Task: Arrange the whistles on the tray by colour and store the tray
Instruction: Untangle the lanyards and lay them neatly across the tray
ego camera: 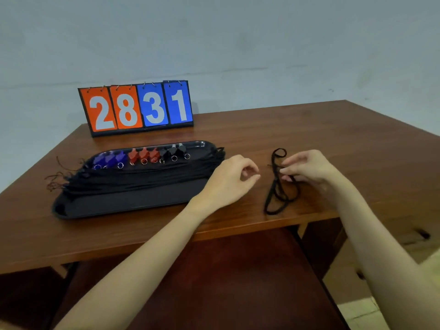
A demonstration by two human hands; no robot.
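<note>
Black tray (123, 206) on the bench (333, 139), holding blue (110, 159), red (144, 154) and black whistles (172, 150) in a row. Right of the tray, the right hand (307, 166) pinches a black cord (277, 184); the left hand (228, 179) hovers, loosely curled, holding nothing.

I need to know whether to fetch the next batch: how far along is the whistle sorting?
Nine whistles already sit grouped on the tray: blue whistles, red whistles, black whistles. The right hand is pinching a loose black cord lying beside the tray; the left hand hovers empty. That cord and storing the tray remain.
</note>
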